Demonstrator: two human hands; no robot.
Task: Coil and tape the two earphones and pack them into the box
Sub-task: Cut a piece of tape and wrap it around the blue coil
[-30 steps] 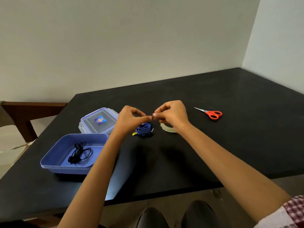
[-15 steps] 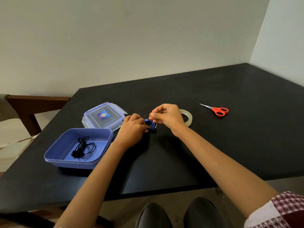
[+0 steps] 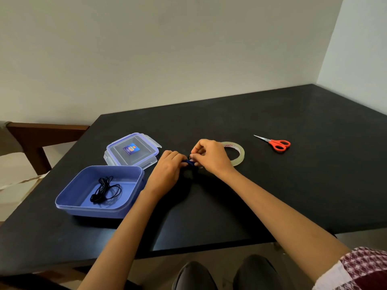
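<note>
I see the left hand (image 3: 167,171) and right hand (image 3: 212,159) pinching the blue earphone (image 3: 189,163) coil between their fingertips, tape roll (image 3: 240,156) just behind; I'd bind the loops snugly so none spring loose.

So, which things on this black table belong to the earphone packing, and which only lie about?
Job: blue coiled earphone; black coiled earphone in the purple plastic box; clear tape roll.
Idle now: red-handled scissors; clear purple-rimmed lid; brown wooden chair.
</note>
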